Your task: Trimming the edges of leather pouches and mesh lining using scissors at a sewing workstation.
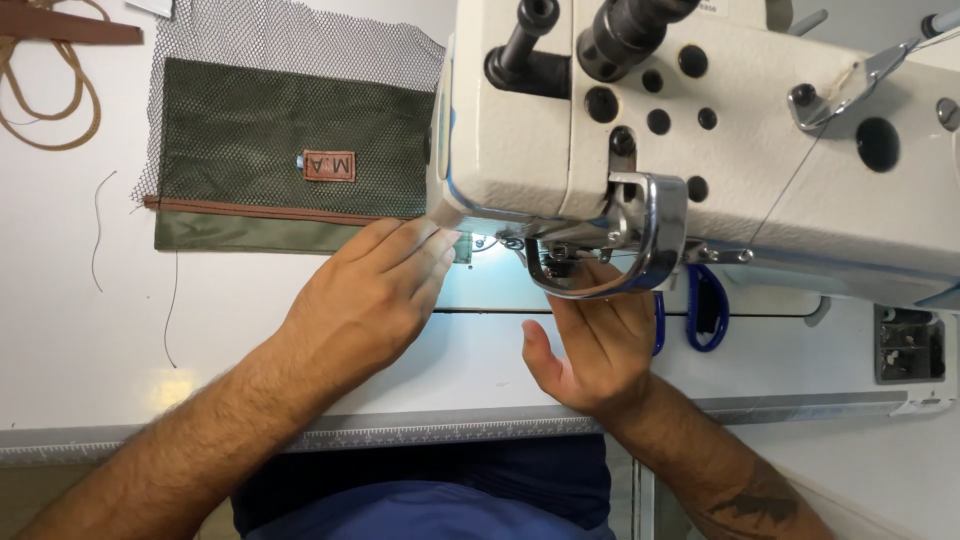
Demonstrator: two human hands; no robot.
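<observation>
Machine first: the white sewing head fills the upper right of the frame and hides the needle area, so feed by feel and keep your fingertips outside the chrome guard. Worktop is white and spans the frame below it. Your olive fabric panel, overlaid with black mesh and carrying a brown strip along its lower edge and a small brown patch at its centre, lies flat at upper left, its right end running under the machine. Your left hand rests flat on that end, fingers together, clamped on nothing; press evenly so the mesh does not creep. Your right hand sits below the guard, fingers hidden; whether they pinch anything I cannot tell. Blue-handled scissors lie just beside it.
</observation>
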